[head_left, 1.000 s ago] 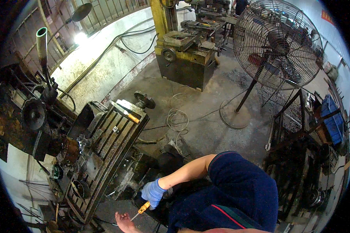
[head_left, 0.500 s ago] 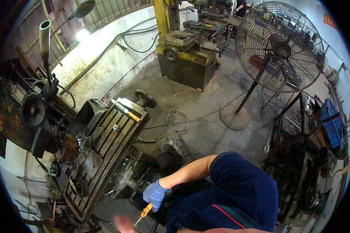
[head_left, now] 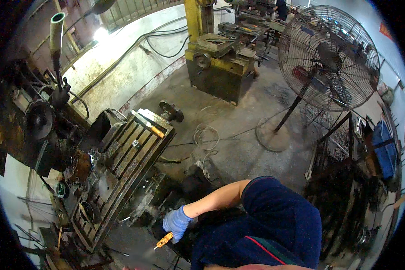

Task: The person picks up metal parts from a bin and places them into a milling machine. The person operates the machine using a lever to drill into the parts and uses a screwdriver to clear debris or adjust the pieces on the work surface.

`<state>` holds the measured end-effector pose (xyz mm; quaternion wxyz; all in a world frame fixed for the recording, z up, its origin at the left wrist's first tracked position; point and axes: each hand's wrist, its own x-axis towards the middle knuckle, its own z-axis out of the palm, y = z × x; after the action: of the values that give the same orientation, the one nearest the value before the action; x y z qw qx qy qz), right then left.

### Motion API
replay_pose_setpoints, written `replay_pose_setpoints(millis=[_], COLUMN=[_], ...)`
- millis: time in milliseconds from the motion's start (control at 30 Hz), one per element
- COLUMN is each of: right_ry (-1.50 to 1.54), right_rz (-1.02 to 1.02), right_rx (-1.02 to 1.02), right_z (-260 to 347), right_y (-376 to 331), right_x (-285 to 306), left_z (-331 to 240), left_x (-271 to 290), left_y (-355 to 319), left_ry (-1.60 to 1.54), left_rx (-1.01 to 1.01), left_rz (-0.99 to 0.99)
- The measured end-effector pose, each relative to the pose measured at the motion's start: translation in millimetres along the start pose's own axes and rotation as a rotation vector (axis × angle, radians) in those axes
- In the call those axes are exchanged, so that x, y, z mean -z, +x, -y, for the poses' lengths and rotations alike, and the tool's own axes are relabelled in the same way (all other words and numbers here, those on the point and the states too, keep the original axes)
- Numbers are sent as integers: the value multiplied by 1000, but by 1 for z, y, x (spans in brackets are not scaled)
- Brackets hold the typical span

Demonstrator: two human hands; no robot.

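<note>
My right hand (head_left: 176,222), in a blue glove, reaches in from the right below a short navy sleeve. Its fingers are wrapped round a yellow-handled tool (head_left: 165,240) with a thin metal shaft, whose exact kind I cannot make out. The shaft points down and to the left, over the floor near the machine. My left hand is out of the picture; just a strip of skin shows along the bottom edge. Beside the right hand is the slotted machine table (head_left: 121,168), bearing a long tool with an orange handle (head_left: 157,132) and a small metal block (head_left: 135,143).
The machine's dark head (head_left: 38,121) stands at the left, with a handwheel (head_left: 171,111) at the table's far end. A large caged fan (head_left: 329,58) stands to the right. Looped cable (head_left: 206,137) lies on the floor. Metal racking and a blue bin (head_left: 383,150) are at far right.
The right hand has shifted slightly left with the yellow-handled tool. The blurred left hand, visible before at the lower edge near the shaft, has dropped out of view. The view has tilted slightly.
</note>
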<state>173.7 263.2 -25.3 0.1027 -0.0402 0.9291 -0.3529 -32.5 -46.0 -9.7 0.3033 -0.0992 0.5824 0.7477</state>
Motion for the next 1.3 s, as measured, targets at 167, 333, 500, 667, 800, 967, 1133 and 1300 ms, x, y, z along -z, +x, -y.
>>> replay_pose_setpoints(millis=[167, 333, 500, 667, 800, 967, 1133, 1300], right_ry=[30, -27, 77, 68, 65, 194, 154, 68], right_rz=[6, 46, 225, 280, 298, 309, 278, 254], right_rx=[-1, 122, 64, -82, 16, -42, -5, 53], right_z=[10, 26, 35, 46, 50, 33, 38, 30], right_y=[6, 33, 37, 24, 31, 48, 56, 56], right_x=[12, -1, 20, 6, -9, -11, -10, -15], left_z=[-48, -96, -114, -82, -61, -47, -49, -43], left_x=[26, 88, 148, 161, 176, 202, 234, 264], left_y=[-56, -162, -204, -240, -297, -277, -269, -252], left_ry=[371, 1221, 1643, 1345, 1397, 1187, 1125, 1371], left_rx=[-347, -837, -681, -667, -383, -162, -42, -62], left_rz=[-304, -805, -716, -824, -924, -826, -850, -919])
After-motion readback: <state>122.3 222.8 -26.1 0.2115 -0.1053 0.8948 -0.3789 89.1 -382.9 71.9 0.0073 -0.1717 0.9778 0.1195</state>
